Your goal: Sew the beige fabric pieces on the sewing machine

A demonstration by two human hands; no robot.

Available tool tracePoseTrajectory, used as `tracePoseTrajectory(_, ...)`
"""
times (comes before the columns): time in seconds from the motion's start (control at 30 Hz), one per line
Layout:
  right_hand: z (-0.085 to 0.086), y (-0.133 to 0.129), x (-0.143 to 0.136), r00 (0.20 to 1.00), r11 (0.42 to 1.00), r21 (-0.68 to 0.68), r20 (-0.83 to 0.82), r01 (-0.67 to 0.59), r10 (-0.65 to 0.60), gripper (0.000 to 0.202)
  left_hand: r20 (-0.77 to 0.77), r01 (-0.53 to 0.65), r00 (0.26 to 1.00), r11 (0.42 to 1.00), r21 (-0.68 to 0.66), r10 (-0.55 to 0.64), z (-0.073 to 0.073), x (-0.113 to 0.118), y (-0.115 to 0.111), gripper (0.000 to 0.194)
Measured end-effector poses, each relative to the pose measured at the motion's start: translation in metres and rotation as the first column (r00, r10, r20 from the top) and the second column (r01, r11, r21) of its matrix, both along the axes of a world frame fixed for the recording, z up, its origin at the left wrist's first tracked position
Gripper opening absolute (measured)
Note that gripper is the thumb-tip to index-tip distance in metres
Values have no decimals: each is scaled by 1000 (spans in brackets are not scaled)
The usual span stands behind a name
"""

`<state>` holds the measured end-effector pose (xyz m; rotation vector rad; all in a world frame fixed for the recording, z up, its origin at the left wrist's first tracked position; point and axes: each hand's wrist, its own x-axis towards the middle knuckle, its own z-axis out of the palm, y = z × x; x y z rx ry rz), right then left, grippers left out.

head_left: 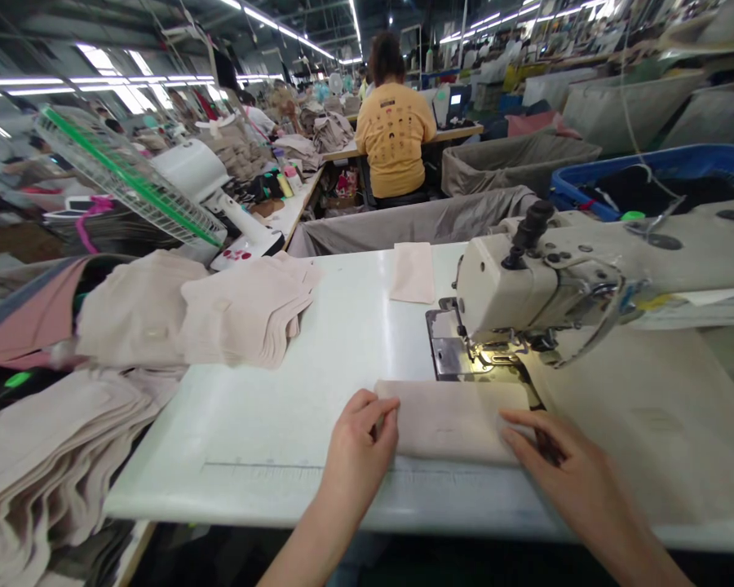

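Note:
A folded beige fabric piece (449, 420) lies flat on the white sewing table, just in front of the sewing machine's needle area. My left hand (364, 432) pinches its left end between thumb and fingertips. At the other end, the thumb and index finger of my right hand (556, 456) close on the fabric's right edge; the remaining fingers are partly hidden under the hand. The sewing machine (526, 277) stands behind the fabric, its lamp lit over the metal needle plate (456, 356). A small beige fabric rectangle (412, 273) rests left of the machine head.
Stacks of cut fabric (250, 310) lie at the table's left, with another layered pile (55, 440) lower down. A fan (189, 179) stands behind them. Cloth-lined bins (404, 224) and a blue basket (697, 163) are beyond the table. A person in yellow (395, 139) sits ahead.

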<state>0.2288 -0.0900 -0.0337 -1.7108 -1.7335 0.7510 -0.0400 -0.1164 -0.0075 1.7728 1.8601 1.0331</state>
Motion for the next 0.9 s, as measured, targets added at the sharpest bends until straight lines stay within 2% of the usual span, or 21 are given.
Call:
tracePoseTrajectory(0.5,-4,5,8,999,999,-22,13,-47,48,33,-5,-20,1000,1000,-15,20,4,1,1,25)
tracePoseTrajectory(0.77,7,5,-4,995,998,56,-94,-20,25,29,-80,17,997,999,-28,-19,9,1,9,28)
tracePoseTrajectory(0.9,13,8,-7,990,999,32,-136,-24,28,27,-85,34,996,999,-3,-34,9,-2,12,28)
